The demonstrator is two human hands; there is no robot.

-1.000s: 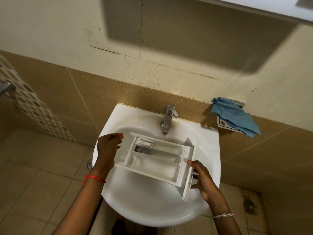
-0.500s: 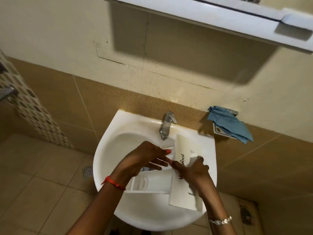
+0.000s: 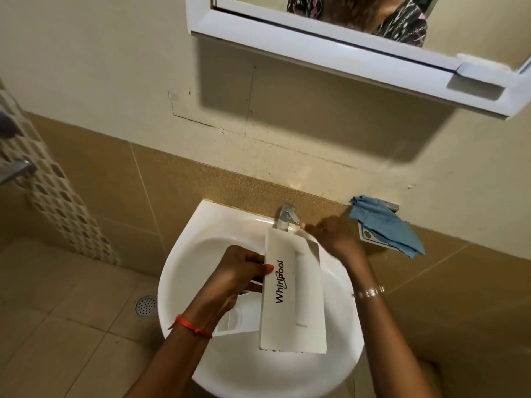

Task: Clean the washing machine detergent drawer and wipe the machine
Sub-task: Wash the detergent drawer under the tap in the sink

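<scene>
The white detergent drawer (image 3: 293, 294) stands tipped in the white sink (image 3: 201, 245), its Whirlpool front panel facing up at me and its compartments turned away to the left. My left hand (image 3: 241, 271) grips the drawer at the panel's left edge. Above the panel's top right corner, my right hand (image 3: 330, 234) hovers just right of the chrome tap (image 3: 286, 215), fingers loosely curled and pointing toward it, holding nothing. I cannot tell whether the fingertips touch the tap.
A blue cloth (image 3: 385, 225) hangs on a holder on the wall right of the sink. A white mirror cabinet (image 3: 359, 56) juts out overhead. The tiled floor with a round drain (image 3: 146, 305) lies to the left.
The drawer went from lying flat to standing with its front panel up. My right hand let go of it and moved up toward the tap. The camera tilted up, showing the mirror.
</scene>
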